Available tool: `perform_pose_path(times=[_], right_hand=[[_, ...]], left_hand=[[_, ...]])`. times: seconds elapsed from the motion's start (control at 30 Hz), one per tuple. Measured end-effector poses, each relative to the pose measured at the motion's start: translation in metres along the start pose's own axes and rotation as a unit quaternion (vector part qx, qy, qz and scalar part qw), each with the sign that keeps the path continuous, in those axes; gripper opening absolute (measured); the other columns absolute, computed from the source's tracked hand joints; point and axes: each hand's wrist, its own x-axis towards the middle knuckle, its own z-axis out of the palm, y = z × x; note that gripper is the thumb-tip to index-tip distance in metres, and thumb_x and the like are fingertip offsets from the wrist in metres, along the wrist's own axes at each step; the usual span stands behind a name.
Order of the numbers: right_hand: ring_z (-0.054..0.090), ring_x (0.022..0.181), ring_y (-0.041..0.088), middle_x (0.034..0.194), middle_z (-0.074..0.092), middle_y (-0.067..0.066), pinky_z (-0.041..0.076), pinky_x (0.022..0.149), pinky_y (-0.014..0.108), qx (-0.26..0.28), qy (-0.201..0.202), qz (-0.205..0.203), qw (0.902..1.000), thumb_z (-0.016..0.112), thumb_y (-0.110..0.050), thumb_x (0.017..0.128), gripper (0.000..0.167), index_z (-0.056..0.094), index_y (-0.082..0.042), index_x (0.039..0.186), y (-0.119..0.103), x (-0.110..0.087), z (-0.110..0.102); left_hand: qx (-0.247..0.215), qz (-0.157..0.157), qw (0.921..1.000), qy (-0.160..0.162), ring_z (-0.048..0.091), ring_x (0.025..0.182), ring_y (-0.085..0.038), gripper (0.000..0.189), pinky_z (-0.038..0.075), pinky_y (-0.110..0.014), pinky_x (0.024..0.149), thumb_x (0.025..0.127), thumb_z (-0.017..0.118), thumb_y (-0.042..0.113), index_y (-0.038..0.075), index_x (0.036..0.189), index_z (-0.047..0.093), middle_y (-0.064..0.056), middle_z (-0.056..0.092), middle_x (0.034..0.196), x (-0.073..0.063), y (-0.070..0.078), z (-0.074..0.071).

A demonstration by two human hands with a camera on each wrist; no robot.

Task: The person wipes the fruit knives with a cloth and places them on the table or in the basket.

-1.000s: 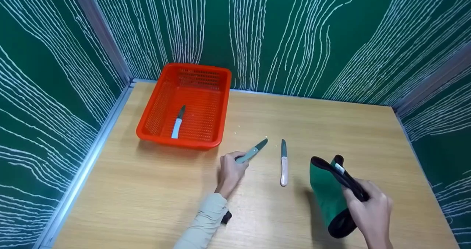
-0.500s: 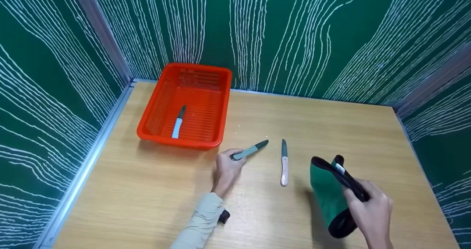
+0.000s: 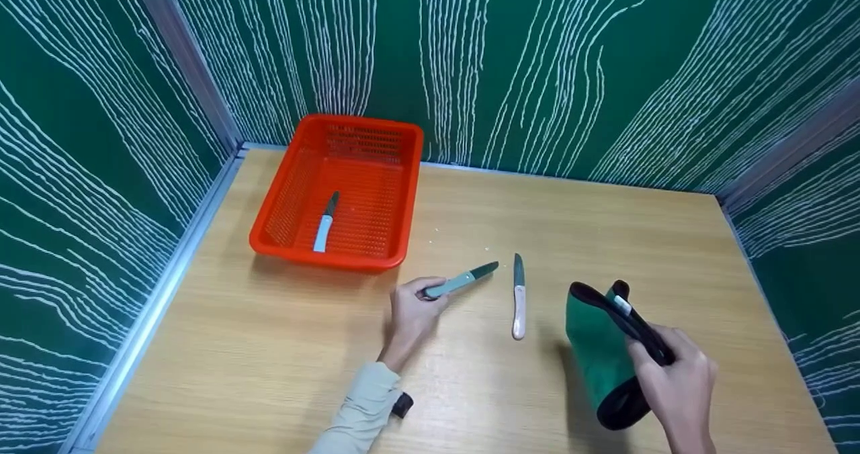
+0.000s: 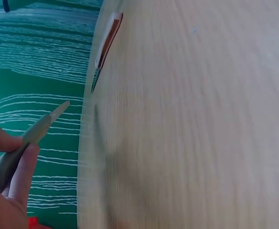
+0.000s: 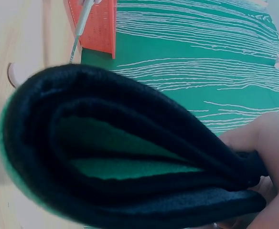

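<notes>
Your left hand (image 3: pixel 411 314) grips a green-handled knife (image 3: pixel 462 280); your right hand (image 3: pixel 680 373) pinches a folded, black-edged green cloth (image 3: pixel 594 346); a pink-handled knife (image 3: pixel 519 299) lies between.

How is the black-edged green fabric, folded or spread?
Folded: the right hand grips the green fabric, its black edge looping back on itself.

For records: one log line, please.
left hand holds green-handled knife; right hand grips black-edged green item; pale-handled knife on table; blue-handled knife in red basket

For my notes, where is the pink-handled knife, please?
In the head view, the pink-handled knife lies right of centre, between the green-handled knife and the right hand.
</notes>
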Motion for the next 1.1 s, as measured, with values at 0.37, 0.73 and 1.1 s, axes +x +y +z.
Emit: perform_pose_path(times=[0.37,0.73,1.1], right_hand=[[0.051,0.073,0.017,0.09,0.067,0.013,0.036,0.059,0.024,0.003,-0.024,0.05,0.9985,0.068,-0.019,0.085,0.021,0.071,-0.003,0.098,-0.006,0.004,0.0],[0.051,0.074,0.014,0.089,0.066,0.011,0.037,0.061,0.022,0.033,-0.022,0.053,0.9978,0.068,-0.024,0.087,0.022,0.071,-0.005,0.099,-0.017,0.003,-0.001],[0.053,0.063,0.011,0.073,0.064,0.002,0.04,0.054,0.018,0.083,-0.008,0.037,0.9959,0.072,-0.019,0.085,0.015,0.073,-0.006,0.092,-0.032,-0.002,-0.002]], left_hand=[[-0.074,0.017,0.9967,-0.028,0.067,0.082,-0.035,0.024,0.058,-0.033,0.069,0.07,0.072,-0.014,-0.011,0.094,0.07,-0.023,0.069,0.092,-0.023,0.05,-0.013],[-0.092,0.038,0.9923,-0.073,0.068,0.082,-0.028,0.025,0.058,-0.031,0.069,0.073,0.072,-0.012,-0.009,0.097,0.07,-0.02,0.069,0.097,-0.04,0.076,-0.021],[-0.103,0.1,0.9856,-0.088,0.069,0.084,-0.028,0.023,0.058,-0.035,0.069,0.072,0.072,-0.015,-0.011,0.095,0.069,-0.021,0.069,0.096,-0.052,0.093,-0.027]])
